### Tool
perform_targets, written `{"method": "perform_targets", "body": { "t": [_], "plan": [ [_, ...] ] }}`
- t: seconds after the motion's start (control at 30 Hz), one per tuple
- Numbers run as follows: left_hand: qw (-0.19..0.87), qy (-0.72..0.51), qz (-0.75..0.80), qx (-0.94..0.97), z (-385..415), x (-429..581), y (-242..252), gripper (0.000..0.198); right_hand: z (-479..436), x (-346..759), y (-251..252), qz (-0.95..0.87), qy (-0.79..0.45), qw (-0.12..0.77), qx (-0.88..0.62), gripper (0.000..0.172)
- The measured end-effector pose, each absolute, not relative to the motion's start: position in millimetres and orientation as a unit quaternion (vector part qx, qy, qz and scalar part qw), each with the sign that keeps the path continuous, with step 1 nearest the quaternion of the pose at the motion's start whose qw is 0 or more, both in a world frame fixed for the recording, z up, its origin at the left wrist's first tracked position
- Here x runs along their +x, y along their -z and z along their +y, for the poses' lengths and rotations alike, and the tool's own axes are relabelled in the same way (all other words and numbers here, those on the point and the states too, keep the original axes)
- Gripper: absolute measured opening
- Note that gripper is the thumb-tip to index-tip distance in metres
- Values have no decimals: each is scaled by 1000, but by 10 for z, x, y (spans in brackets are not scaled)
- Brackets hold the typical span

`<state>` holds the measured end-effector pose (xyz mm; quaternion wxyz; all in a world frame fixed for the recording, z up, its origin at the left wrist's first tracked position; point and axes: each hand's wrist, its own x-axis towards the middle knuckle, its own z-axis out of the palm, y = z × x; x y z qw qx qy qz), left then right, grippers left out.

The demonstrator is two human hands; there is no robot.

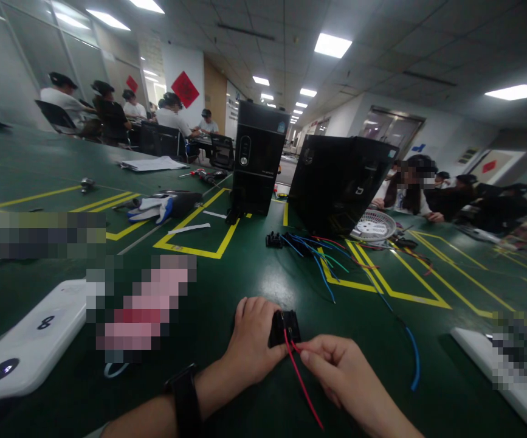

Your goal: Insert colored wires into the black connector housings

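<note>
My left hand is wrapped round the side of a small black block on the green table, its thumb at the near edge. Two red wires come out of the block. One red wire trails loose toward me. The other runs into the pinched thumb and forefinger of my right hand, close to the block. The fingers of my left hand partly hide the block, so its exact kind cannot be made out.
Beyond my hands lies a bundle of blue, red and green wires with black blocks. Two black computer cases stand farther back, near a white basket. White devices flank me, and gloves lie left. A person sits across at right.
</note>
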<state>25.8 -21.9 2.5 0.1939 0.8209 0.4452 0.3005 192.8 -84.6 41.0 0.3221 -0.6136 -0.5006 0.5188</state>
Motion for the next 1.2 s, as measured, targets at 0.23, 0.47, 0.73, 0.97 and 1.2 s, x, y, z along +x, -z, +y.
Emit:
{"method": "perform_targets", "body": {
  "t": [0.23, 0.47, 0.73, 0.97, 1.2],
  "plan": [
    [199, -297, 447, 820, -211, 253, -26, 39, -850, 1996, -414, -583, -485, 274, -592, 32],
    [202, -301, 449, 817, -226, 252, -37, 41, -841, 2065, -485, -618, -421, 235, -620, 30],
    [203, -303, 447, 817, -221, 250, -35, 38, -852, 1971, -416, -542, -517, 287, -597, 36],
    [211, -300, 448, 815, -215, 247, -46, 42, -853, 2020, -445, -618, -479, 216, -585, 32],
    [200, -309, 444, 817, -225, 249, -27, 41, -845, 2050, -529, -586, -495, 238, -595, 39]
  ]
}}
